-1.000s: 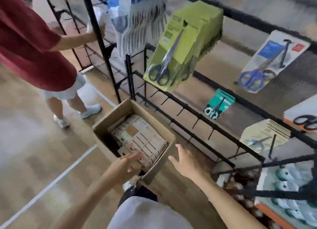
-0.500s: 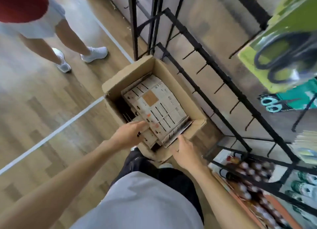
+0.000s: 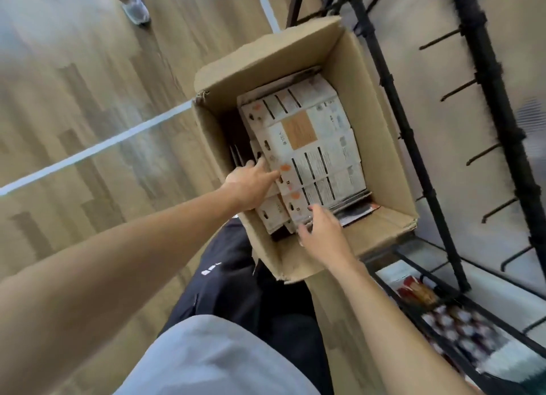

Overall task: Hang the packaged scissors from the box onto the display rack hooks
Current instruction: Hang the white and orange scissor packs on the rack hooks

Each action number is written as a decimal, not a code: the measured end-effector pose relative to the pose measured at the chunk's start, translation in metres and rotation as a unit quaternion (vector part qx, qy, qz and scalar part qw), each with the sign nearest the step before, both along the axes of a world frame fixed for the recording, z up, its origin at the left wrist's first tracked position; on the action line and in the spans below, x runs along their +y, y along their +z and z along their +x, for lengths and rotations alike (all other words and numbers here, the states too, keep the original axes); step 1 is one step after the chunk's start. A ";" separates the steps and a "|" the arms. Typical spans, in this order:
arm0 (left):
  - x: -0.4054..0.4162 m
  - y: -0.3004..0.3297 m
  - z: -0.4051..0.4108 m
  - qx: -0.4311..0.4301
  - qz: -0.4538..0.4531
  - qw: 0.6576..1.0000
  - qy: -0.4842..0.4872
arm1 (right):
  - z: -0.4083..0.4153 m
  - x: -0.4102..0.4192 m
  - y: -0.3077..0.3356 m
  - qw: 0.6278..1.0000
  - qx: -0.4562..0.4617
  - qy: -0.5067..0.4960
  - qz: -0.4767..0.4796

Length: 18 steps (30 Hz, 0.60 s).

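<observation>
The open brown cardboard box (image 3: 369, 105) stands on the floor just beside the black metal display rack (image 3: 484, 78), probably to keep the carry to its bare hooks short. Inside the box lie flat white printed scissor packages (image 3: 313, 146), backs up, overlapping. The left hand (image 3: 251, 184) reaches the stack's left edge, fingers together; whether it pinches is unclear. The right hand (image 3: 322, 235) touches the near edge, fingers loosely spread.
</observation>
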<state>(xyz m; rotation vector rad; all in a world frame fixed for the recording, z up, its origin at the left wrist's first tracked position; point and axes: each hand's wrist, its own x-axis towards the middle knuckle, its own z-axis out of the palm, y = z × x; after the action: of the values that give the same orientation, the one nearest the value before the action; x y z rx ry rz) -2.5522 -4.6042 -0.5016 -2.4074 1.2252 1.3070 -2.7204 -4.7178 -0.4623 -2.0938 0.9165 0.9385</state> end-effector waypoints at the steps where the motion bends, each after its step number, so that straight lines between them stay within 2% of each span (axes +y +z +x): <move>1: -0.001 -0.003 -0.001 -0.005 -0.005 1.000 -0.013 | 0.000 0.000 -0.009 1.000 0.004 0.004 0.003; 8: -0.012 -0.017 -0.005 -0.037 -0.001 0.998 -0.041 | -0.016 0.003 -0.027 0.999 0.028 -0.013 0.034; 18: -0.020 -0.030 -0.015 -0.081 0.003 0.994 -0.076 | -0.021 -0.005 -0.035 1.000 0.016 0.004 0.024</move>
<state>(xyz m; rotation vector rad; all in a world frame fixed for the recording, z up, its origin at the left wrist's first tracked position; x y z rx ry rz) -2.5668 -4.6242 -0.5312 -2.3100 1.3266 1.0506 -2.7409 -4.7230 -0.4977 -2.0481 0.8937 0.9913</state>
